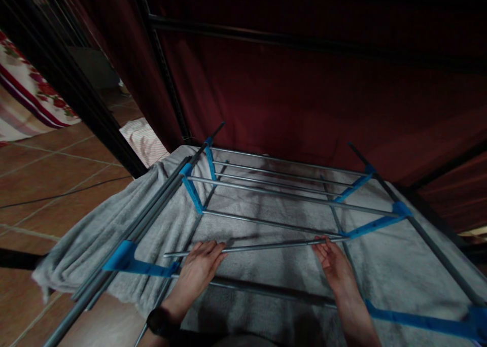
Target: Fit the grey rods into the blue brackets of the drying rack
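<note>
Metal rod (266, 246), thin and grey, is held crosswise in both hands over the near half of a rack frame (281, 189) made of grey tubes and blue brackets. The left hand (203, 261), back upward, has its grip closed around the rod near the left end, which sticks out past the hand toward the left side of the frame. The right hand (333, 261) has a narrow grip, pinching the rod near its right end between thumb and fingertips. That end lies close to the middle right bracket (375, 226); whether it is seated there cannot be told. Slightly slanted, the rod runs between two crossbars of the frame, one farther and one nearer. At near left and near right stand two more brackets, the near left bracket (133, 263) and the near right bracket (422, 321). Several long tubes lie bunched along the left side. A dark wristband (162, 320) circles the left wrist. Under the frame spreads a rumpled grey blanket (95, 245); a dark red curtain (289, 93) hangs on the far side.
</note>
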A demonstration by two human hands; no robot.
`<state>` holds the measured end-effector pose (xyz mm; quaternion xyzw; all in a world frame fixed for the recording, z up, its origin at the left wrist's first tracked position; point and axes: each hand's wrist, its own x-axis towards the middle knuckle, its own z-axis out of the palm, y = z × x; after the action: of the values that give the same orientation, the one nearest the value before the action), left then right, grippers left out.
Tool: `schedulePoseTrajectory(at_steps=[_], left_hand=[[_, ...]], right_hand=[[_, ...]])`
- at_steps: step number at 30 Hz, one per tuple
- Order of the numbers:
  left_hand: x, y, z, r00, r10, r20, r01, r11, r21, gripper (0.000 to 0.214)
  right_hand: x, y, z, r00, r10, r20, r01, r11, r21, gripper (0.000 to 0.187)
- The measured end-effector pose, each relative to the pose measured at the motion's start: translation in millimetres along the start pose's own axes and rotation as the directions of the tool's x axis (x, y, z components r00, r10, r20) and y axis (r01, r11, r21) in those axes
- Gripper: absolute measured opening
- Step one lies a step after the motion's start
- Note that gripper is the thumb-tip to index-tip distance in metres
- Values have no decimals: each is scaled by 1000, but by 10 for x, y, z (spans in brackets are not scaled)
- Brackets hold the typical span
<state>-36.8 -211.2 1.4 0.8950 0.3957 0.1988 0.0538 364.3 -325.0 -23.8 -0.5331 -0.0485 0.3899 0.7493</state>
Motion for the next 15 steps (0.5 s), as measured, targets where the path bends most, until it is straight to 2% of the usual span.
schedulePoseTrajectory(at_steps=[7,15], left_hand=[[-4,-46,-8,1000,-8,-15,8,999,-35,36],[-57,-69,77,999,-29,-35,26,998,-63,35]], right_hand=[[-82,-15,-58,1000,-16,26,17,999,-31,23],[-106,-59,-63,999,-51,5,51,998,-43,21]])
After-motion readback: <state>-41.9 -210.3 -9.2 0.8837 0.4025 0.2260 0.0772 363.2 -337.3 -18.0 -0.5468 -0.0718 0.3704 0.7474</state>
